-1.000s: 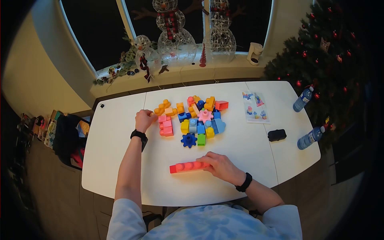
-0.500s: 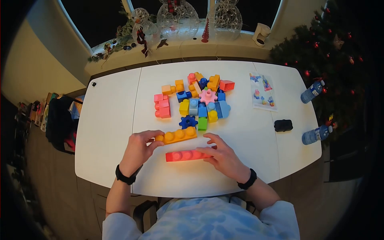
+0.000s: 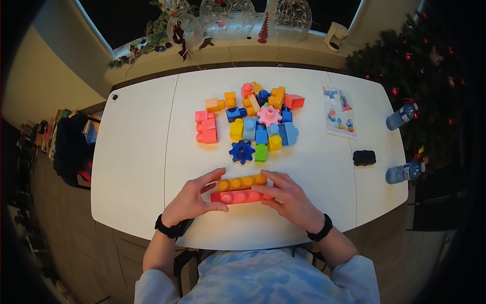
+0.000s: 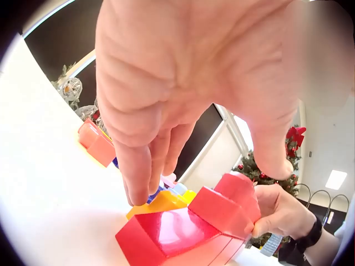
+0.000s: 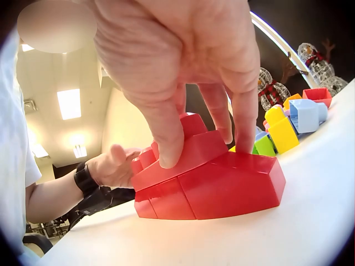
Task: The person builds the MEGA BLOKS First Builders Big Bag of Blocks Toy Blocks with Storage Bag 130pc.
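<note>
With the right hand [image 3: 296,205], I'm gripping the red row [image 3: 234,198] between thumb and fingers, its index finger reaching the right end of the orange row [image 3: 243,182]. I'm holding the left hand [image 3: 186,202] open, fingers and thumb spreading around both rows' left ends. The orange row is lying alongside the red one's far side, studs up. For neat alignment, I'd be steadying the red row and nudging the orange gently, evenly. Beyond, the blue gear [image 3: 242,152] and green block [image 3: 261,153] are resting on the table [image 3: 126,177].
</note>
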A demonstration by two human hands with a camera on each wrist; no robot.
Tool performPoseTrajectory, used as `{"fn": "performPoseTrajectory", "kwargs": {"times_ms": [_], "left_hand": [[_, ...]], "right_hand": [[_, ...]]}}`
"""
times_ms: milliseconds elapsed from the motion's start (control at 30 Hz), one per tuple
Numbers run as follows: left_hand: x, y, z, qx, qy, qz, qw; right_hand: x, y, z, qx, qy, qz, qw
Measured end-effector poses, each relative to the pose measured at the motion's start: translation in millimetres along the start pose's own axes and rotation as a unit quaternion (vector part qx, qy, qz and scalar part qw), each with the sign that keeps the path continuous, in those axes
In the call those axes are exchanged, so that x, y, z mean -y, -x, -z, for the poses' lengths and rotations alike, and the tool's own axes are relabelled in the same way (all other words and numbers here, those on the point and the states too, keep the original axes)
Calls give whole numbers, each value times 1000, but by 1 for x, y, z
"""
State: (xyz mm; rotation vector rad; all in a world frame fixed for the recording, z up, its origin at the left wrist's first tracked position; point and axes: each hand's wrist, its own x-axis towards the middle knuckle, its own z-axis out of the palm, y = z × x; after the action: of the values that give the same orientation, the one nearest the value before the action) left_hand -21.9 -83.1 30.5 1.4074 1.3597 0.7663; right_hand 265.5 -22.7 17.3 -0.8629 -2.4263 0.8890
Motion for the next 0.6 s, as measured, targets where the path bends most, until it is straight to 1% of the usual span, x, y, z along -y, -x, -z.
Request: {"fn": "performPoseTrajectory", "kwargs": {"times_ms": [33, 67, 133, 200, 267, 333, 400, 467, 600], "left_hand": [[-2, 2, -2, 3, -32, -26, 999], [-1, 2, -5, 2, -31, -26, 999], [6, 2, -13, -13, -111, -38, 993], [10, 0, -16, -16, -120, -36, 992], [14, -1, -18, -18, -130, -35, 991], [16, -1, -21, -46, -113, -58, 991], [15, -1, -22, -48, -122, -61, 989], [14, 0, -23, -52, -131, -62, 988], [15, 2, -24, -49, -148, -58, 986]], "right_hand": [[0, -1, 0, -4, 0, 3, 1000], [0, -2, 1, -7, 0, 7, 1000], [1, -4, 1, -3, -1, 3, 1000], [1, -6, 2, -1, -2, -2, 1000], [-2, -6, 2, 19, -3, -5, 1000], [-6, -4, -3, 21, -6, -18, 1000], [-7, -5, -4, 22, -10, -31, 999], [-5, -7, -3, 17, -60, -52, 997], [-6, -8, -2, 14, -47, -45, 998]]}}
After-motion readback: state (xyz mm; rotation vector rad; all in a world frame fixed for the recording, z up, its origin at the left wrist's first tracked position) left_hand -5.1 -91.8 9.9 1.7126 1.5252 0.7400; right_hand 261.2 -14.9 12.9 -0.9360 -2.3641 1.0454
